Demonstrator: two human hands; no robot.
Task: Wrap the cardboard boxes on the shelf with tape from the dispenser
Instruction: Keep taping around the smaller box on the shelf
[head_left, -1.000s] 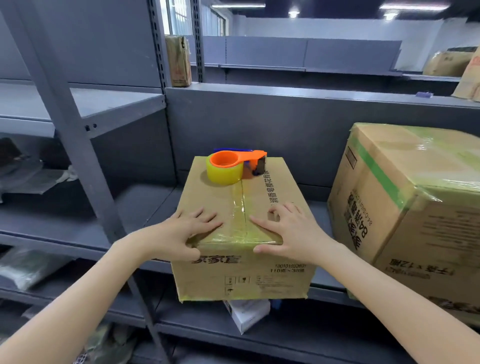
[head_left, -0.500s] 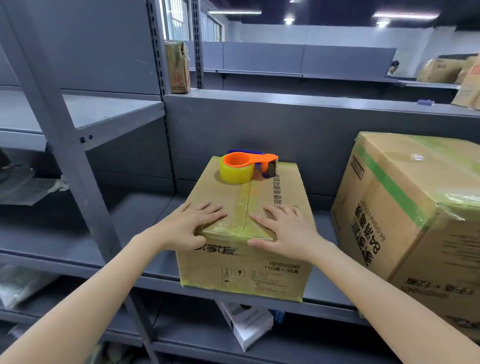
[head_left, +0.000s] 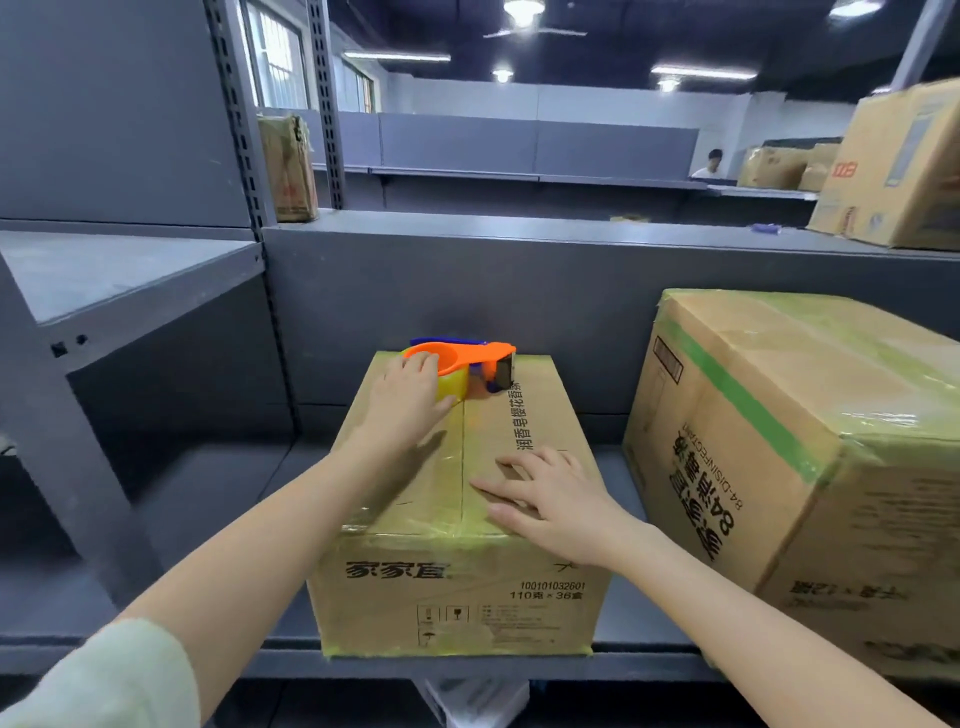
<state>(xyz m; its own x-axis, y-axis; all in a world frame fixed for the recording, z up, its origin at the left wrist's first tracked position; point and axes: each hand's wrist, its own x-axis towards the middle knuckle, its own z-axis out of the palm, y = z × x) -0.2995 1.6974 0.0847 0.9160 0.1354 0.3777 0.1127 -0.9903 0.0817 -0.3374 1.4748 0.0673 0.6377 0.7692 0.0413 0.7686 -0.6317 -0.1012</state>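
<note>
Fingers of the left hand (head_left: 405, 397) lie close together and bend over the orange ring of the tape dispenser (head_left: 480, 356), while the thumb runs along the near side of its yellowish tape roll (head_left: 448, 387) — so the hand cups the roll from the left and from above. The dispenser sits at the far end of the small cardboard box (head_left: 535, 426), just left of the centre seam (head_left: 462, 467), with its cutter end pointing right and clear of the hand.

Fingers of the right hand (head_left: 553, 501) are straight and spread, pressed flat on the box top near the front edge, just right of the seam; the thumb points left towards it. Glossy yellowish tape shows along the seam and over the front top edge, under this hand's palm.

The small box stands on the grey shelf (head_left: 654, 662), its front face flush with the shelf lip. A larger cardboard box (head_left: 769, 415) with a green strip stands just beside it on the right — apart, not touching. More boxes (head_left: 898, 166) sit on the upper shelf, and a person (head_left: 709, 162) shows far behind.
</note>
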